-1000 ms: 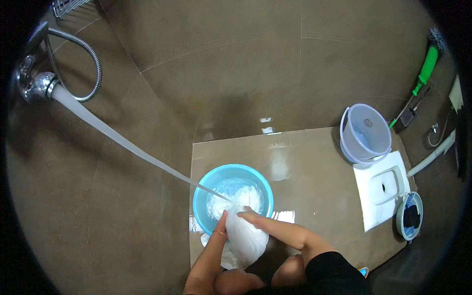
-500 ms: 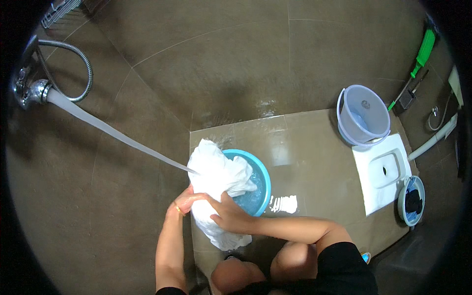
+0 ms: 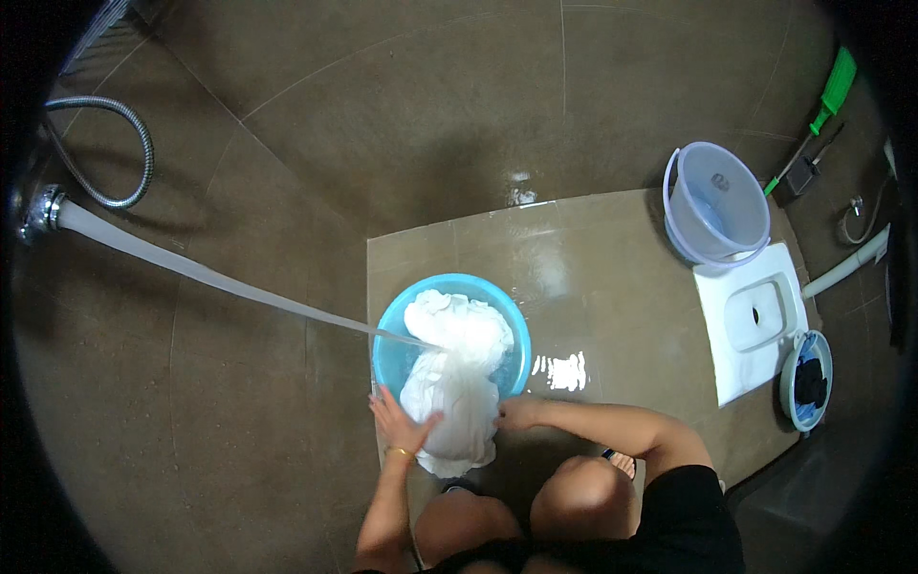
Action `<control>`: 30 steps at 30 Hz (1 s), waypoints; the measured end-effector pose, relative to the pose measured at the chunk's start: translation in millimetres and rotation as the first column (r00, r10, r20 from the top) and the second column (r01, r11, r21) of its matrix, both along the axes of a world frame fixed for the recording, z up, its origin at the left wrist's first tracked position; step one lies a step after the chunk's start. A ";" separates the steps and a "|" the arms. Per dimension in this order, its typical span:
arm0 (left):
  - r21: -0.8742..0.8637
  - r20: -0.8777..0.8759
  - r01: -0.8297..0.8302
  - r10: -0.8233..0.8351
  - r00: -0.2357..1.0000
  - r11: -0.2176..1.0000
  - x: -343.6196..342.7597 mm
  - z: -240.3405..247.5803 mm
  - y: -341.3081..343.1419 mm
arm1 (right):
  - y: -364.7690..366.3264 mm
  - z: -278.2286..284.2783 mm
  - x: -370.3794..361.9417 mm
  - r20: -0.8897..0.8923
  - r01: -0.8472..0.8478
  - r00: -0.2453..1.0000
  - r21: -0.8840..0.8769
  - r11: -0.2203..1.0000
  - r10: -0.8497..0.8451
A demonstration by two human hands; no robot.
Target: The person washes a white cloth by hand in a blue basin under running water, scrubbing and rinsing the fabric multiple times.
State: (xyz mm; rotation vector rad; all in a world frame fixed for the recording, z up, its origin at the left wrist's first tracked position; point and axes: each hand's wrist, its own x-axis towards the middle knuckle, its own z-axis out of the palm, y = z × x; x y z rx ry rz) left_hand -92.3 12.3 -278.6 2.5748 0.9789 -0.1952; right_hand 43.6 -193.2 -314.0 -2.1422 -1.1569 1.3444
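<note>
Dim light; glare on floor (image 3: 622, 287); edges black, bowed.

Cloth (image 3: 454, 394): white, wet, crumpled into two puffy lobes. Far lobe sits inside the tub (image 3: 454, 281); near lobe spills over the near rim toward the person, slightly greyer, end outside the tub. Tub: light blue, round, open-topped, upright on floor (image 3: 612, 258). Cloth fills much of it; blue inner wall shows left and right.

I have shifted the white cloth (image 3: 451, 407) from over the light-blue basin's (image 3: 451, 282) left side to its middle, spread my left hand's (image 3: 402, 424) fingers, and moved my right hand (image 3: 519, 413) to the cloth's right edge.
</note>
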 end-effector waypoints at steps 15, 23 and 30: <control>-0.441 0.648 0.093 0.245 0.721 0.893 -46.7 -27.1 -7.2 | 58.2 -21.0 -27.0 -0.926 0.363 0.354 0.264 0.893 0.130; -0.508 0.666 0.311 0.136 0.734 0.803 1.7 157.7 -11.4 | 96.0 -63.4 -26.4 -0.908 0.528 -0.074 -0.387 0.756 -0.412; -0.435 0.534 0.262 0.012 0.846 0.861 -22.6 261.0 -14.2 | 164.9 -71.7 -44.6 -0.790 0.580 -0.612 -0.486 0.653 -0.044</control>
